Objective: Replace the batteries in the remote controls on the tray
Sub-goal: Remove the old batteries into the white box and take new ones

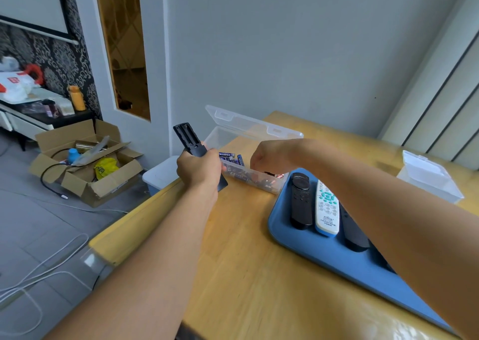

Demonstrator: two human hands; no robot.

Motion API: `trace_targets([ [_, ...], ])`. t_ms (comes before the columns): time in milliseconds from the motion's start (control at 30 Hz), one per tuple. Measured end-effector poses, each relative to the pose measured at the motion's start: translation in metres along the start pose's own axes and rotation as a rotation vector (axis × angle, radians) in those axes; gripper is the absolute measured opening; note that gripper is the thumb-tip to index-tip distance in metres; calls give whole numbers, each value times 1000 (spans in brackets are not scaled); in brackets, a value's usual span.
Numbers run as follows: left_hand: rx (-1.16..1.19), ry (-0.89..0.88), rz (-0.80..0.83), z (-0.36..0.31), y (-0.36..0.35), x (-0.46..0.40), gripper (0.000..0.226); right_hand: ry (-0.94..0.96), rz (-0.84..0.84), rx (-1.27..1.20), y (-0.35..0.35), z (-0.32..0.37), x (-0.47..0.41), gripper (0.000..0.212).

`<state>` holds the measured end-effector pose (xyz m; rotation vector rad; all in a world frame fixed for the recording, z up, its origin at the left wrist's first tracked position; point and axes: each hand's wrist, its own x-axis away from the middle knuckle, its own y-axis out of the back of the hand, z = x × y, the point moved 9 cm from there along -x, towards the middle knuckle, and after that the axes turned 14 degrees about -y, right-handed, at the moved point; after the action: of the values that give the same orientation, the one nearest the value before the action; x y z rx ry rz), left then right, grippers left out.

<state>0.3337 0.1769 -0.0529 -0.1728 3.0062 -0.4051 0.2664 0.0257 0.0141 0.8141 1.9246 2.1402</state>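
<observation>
Black remote (190, 142), compartment bared, sits gripped in the left hand (199, 170) just left of the battery box (252, 176); right hand (264, 157) reaches in, fingers hidden, grasp unclear; pick one cell, match polarity; remaining remotes wait on the blue tray (324, 256) right of the box.

Table (248, 275): your worktop's pale wood, varnished, catching a soft sheen.
Tray (311, 251): blue, smooth, matt plastic by the look.
Box (248, 176): clear glossy plastic, lid too.
Remote (190, 142): black matt plastic in your grip.
White remote (327, 210): glossy plastic.
Carton (85, 179): brown cardboard, rough.
</observation>
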Motion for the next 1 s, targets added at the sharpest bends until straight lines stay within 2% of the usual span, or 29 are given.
trace_targets([
  [367, 31, -5, 1, 7, -3, -4, 21, 18, 58, 145, -8, -1, 6, 27],
  [567, 20, -17, 5, 7, -4, -5, 24, -12, 69, 83, -7, -10, 3, 26],
  [733, -6, -52, 27, 6, -7, -7, 18, 33, 97, -50, -1, -9, 15, 37],
  [833, -9, -66, 32, 5, -8, -7, 14, 47, 129, 46, -8, -8, 16, 25],
  [933, 0, -69, 40, 6, -9, -7, 12, 20, 137, 151, -16, -7, 13, 22],
  [1000, -2, -74, 47, 5, -10, -7, 11, 22, 137, 206, -21, -4, 10, 29],
])
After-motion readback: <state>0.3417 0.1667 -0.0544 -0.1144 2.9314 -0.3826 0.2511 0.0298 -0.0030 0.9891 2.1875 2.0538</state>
